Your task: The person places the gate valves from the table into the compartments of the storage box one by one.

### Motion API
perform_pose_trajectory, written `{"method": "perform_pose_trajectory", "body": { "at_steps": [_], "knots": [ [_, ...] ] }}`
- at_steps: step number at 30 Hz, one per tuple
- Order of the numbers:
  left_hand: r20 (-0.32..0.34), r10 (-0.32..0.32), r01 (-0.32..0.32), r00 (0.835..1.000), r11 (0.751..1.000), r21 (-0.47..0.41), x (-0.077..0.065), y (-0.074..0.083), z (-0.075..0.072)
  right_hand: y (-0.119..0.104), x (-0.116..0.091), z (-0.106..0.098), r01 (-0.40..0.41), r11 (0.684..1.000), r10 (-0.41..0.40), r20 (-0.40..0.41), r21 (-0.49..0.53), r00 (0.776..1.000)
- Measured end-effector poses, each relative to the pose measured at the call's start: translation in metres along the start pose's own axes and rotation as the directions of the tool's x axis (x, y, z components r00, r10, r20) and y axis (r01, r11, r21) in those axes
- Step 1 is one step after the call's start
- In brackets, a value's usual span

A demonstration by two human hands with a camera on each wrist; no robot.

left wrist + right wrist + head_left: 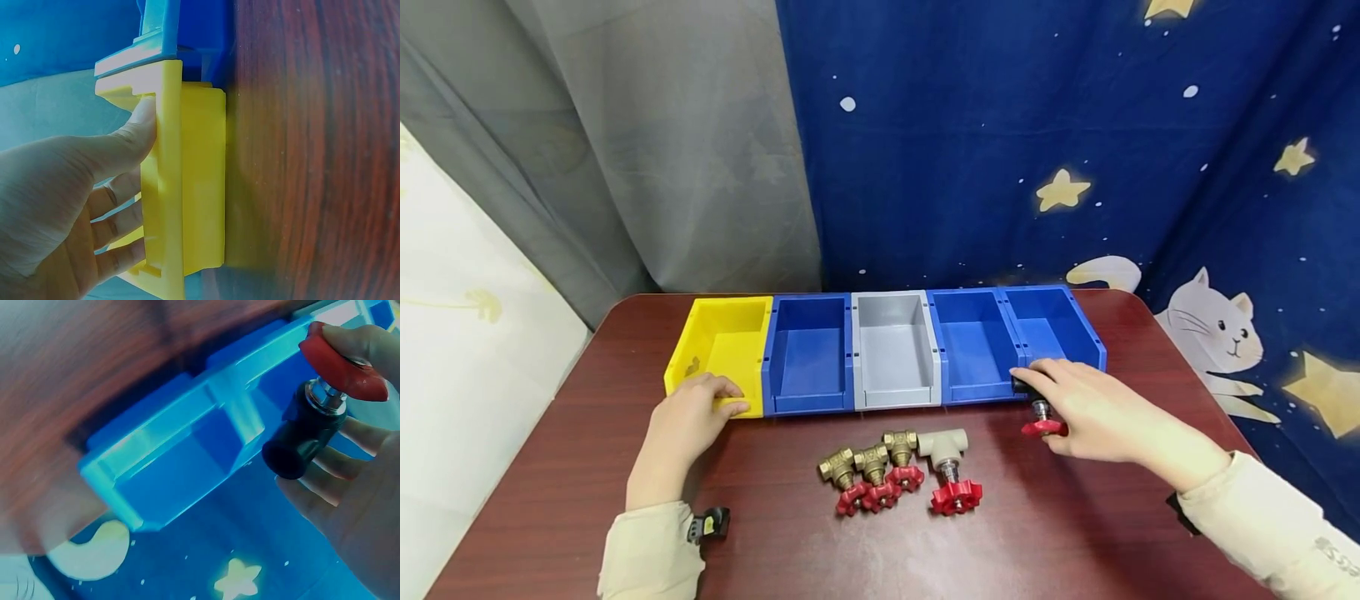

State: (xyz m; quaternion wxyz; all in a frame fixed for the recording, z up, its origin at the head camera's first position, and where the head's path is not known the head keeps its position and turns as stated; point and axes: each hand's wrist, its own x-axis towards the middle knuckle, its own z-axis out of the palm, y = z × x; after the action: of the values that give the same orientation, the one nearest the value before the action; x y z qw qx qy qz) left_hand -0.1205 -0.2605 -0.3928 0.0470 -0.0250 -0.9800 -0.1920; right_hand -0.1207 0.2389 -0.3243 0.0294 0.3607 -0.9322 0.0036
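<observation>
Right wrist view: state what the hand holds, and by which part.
The right hand holds a black valve with a red handwheel: the thumb is on the handwheel, the fingers behind the black body.

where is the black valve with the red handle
In the head view, the black valve is right of centre, gripped in the right hand, near the fronts of the two rightmost blue bins.
</observation>
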Motion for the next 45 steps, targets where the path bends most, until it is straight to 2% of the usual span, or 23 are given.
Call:
{"method": "perform_pose_trajectory", "body": {
  "at_steps": [11, 18, 24, 32, 41, 45],
  "knots": [
    [0.013, -0.009, 0.009, 1.0, 1.0, -0.005, 0.001, -0.001, 0.002, 0.035, 0.001, -0.015, -0.055, 0.998, 0.056, 0.014, -0.032, 0.998],
    [0.005, -0.008, 0.009, 1.0, 1.0, -0.008, 0.001, -0.003, 0.002, 0.059, 0.009, -0.021, -0.056, 0.996, 0.057, 0.019, -0.072, 0.998],
    [0.011, -0.016, 0.016, 1.0, 1.0, -0.006, 0.001, -0.002, 0.002, 0.075, 0.016, -0.019, -0.07, 0.995, 0.073, 0.047, -0.075, 0.996],
    [0.028, -0.023, 0.023, 0.999, 1.0, -0.002, 0.001, 0.002, -0.001, 0.085, 0.023, -0.014, -0.095, 0.992, 0.101, 0.07, -0.082, 0.992],
    [0.031, -0.019, 0.019, 0.999, 1.0, -0.007, 0.0, 0.002, -0.003, 0.098, 0.038, -0.003, -0.078, 0.991, 0.087, 0.082, -0.113, 0.993],
    [0.032, -0.021, 0.021, 0.999, 1.0, -0.012, -0.001, 0.002, -0.003, 0.102, 0.045, 0.005, -0.085, 0.991, 0.097, 0.115, -0.098, 0.989]
  ]
}}
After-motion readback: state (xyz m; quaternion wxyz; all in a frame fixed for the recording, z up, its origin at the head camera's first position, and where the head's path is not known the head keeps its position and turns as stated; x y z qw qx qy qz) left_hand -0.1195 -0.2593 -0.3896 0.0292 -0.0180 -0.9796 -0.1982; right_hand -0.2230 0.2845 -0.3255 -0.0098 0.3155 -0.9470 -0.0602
